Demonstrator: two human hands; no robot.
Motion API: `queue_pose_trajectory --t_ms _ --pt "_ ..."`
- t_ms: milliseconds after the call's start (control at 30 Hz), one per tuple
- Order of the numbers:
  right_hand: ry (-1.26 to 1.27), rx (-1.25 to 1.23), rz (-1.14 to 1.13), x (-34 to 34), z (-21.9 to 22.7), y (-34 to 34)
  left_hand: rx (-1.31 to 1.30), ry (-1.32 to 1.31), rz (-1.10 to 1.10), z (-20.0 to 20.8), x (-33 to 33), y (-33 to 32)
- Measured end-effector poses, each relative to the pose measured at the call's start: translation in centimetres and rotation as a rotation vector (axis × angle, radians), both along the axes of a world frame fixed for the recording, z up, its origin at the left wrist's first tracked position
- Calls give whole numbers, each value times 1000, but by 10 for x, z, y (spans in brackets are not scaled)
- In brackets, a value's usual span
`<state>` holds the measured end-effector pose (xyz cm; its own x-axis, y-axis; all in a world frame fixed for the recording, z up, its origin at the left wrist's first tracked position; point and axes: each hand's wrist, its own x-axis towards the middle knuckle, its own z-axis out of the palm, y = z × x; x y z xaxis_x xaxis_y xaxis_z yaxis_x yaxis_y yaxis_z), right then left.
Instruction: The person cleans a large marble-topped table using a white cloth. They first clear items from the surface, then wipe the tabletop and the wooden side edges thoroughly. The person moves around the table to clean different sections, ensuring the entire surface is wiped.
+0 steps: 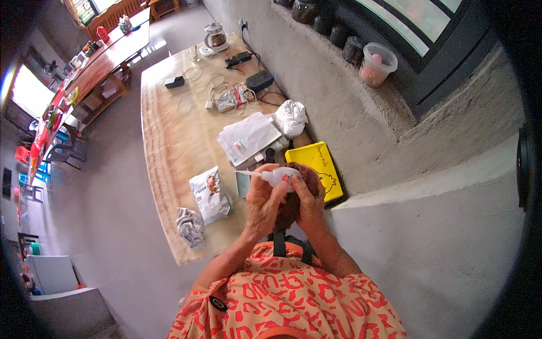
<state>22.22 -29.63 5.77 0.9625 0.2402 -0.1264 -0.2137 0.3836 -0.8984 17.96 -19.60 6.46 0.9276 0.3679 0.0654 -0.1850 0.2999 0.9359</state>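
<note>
Both my hands are raised over the near end of the table, around a small white squeeze bottle (pixel 274 175) with a thin nozzle that points left. My left hand (pixel 261 200) has its fingers wrapped round the nozzle side. At the other end, my right hand (pixel 309 199) presses its thumb and fingers against the bottle's body. Below and behind the hands shows a dark brown rounded thing (pixel 288 213); its kind is unclear. A yellow tray (pixel 322 153) with a cartoon drawing lies just beyond my right hand. Left of my left hand is a pale blue box (pixel 243 183), partly hidden.
A white printed bag (pixel 209 195) and a crumpled cloth (pixel 190 227) lie at the table's left. Papers (pixel 248 137), a white plastic bundle (pixel 291 118), tangled cables (pixel 231 97) and a glass kettle (pixel 215 38) stand farther off. A grey wall (pixel 361 133) borders the right.
</note>
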Motion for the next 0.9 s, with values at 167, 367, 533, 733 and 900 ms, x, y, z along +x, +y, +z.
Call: queue_pose_trajectory --t_ms 167,367,533,733,900 --pt "-197 -194 -71 15 -9 -19 -49 -13 -3 -1 16 -21" --pt "-864 -919 -252 29 -14 -44 106 47 -35 -27 36 -35" --pt "-975 -968 -109 35 -10 -59 110 94 -66 -18 52 -33" --pt "-717 -757 -149 36 -19 -75 372 45 -49 -24 84 -35" --pt "-474 -745 -99 25 -43 -103 704 -83 -155 14 134 -47"
